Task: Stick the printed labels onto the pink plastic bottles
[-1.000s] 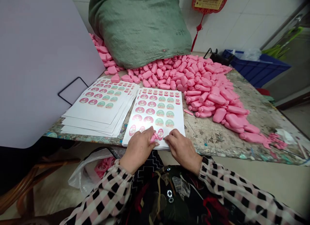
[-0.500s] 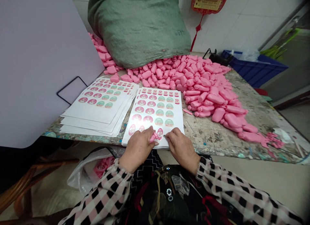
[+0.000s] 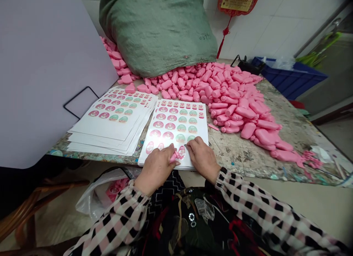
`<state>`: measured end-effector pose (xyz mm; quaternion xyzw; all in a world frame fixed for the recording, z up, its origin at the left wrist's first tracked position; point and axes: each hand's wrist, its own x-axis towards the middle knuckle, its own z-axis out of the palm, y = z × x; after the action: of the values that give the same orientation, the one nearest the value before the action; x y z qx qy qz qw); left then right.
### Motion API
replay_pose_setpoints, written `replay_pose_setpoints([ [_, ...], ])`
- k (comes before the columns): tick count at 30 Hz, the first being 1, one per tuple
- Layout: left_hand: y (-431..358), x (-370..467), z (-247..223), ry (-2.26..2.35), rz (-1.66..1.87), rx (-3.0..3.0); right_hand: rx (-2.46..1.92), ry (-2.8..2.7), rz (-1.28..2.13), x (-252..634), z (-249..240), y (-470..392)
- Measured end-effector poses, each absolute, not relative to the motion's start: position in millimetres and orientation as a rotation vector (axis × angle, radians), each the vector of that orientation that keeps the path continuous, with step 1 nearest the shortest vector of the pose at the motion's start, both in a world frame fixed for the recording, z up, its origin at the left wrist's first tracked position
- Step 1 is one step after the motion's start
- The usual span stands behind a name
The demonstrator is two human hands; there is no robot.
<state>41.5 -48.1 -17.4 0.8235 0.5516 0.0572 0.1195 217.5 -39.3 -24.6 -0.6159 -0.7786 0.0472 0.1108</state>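
My left hand (image 3: 159, 164) is closed around a small pink plastic bottle (image 3: 174, 156), with only its end showing between thumb and fingers. The hand rests on the near edge of a stack of sticker sheets (image 3: 171, 140). My right hand (image 3: 202, 156) pinches over the same stack, its fingertips beside an oval pink sticker (image 3: 181, 152). A thin dark tip pokes out from that pinch, too small to name. Printed on the top sheet are pink and green stickers in rows.
Left of my stack lies another pile of sticker sheets (image 3: 99, 132). A heap of pink bottles (image 3: 234, 98) spreads across the table's back and right, below a green sack (image 3: 160, 31). A grey panel (image 3: 49, 72) stands at left; a blue crate (image 3: 292, 77) sits at right.
My right hand has shifted slightly up and left, from the oval sticker's right side to its upper right edge. The left hand still holds the bottle in nearly the same place.
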Motion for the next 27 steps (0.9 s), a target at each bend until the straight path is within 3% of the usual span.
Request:
replay_pose_setpoints([
  [27,-51,43,-15,1.583,0.217,2.394,-1.758,-2.116,0.409,224,-23,-44],
])
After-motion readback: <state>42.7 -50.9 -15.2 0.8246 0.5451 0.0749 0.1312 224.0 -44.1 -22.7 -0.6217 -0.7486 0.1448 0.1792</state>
